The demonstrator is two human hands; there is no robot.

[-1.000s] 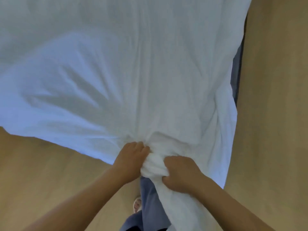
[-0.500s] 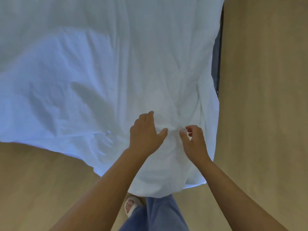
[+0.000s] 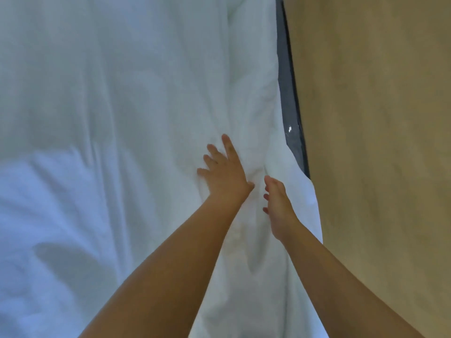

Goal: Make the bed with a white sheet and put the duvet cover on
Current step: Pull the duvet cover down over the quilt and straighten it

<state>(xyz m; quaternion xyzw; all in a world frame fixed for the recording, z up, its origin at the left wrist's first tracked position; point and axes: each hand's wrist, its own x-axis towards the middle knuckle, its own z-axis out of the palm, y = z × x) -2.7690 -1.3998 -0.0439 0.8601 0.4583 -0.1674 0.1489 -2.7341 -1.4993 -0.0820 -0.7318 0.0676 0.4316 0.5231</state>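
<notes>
White bedding (image 3: 122, 118) covers almost the whole bed and fills the left and middle of the view, creased and rumpled; I cannot tell sheet from duvet. My left hand (image 3: 223, 173) lies flat on the fabric with its fingers spread, pressing it down near the bed's right side. My right hand (image 3: 277, 203) is just beside it, edge-on, fingers straight against a raised fold of the cloth. Neither hand holds anything.
A dark grey strip of the bed's edge (image 3: 289, 98) shows along the right side of the bedding. Beyond it lies light wooden floor (image 3: 378, 142). The cloth's right edge (image 3: 314, 211) hangs over the bed's side.
Both hands have let go of the bunched cloth they gripped a second ago and reached forward over the bed. The view has moved in, so floor at the left and my legs are gone.
</notes>
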